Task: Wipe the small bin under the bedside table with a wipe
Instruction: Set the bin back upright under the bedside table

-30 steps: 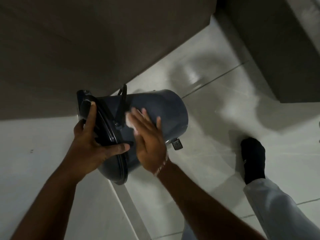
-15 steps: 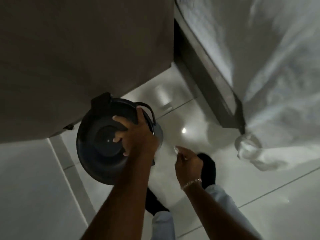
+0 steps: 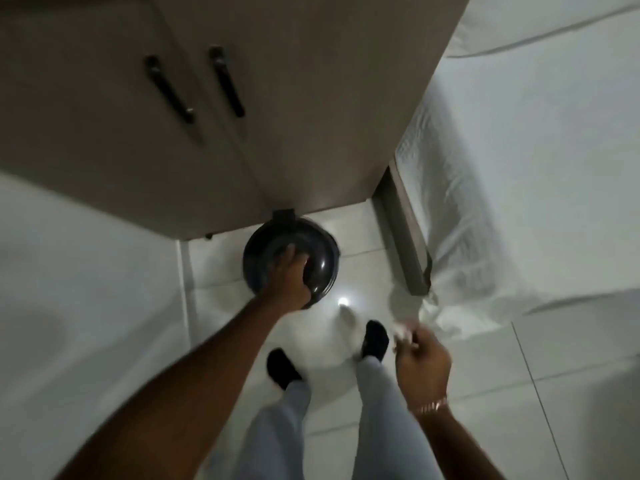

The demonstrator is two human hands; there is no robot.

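The small dark bin stands upright on the tiled floor at the foot of the bedside cabinet, its round lid facing up. My left hand rests on the lid with fingers spread over its near side. My right hand is pulled back to the lower right, away from the bin, its fingers closed on a crumpled white wipe that is blurred.
A bed with a white sheet fills the right side, its dark frame corner close to the bin. My two feet in dark socks stand on the pale floor tiles just behind the bin.
The bin went from tilted on its side in my hands to upright on the floor by the cabinet. My right hand left the bin's wall and drew back with the wipe.
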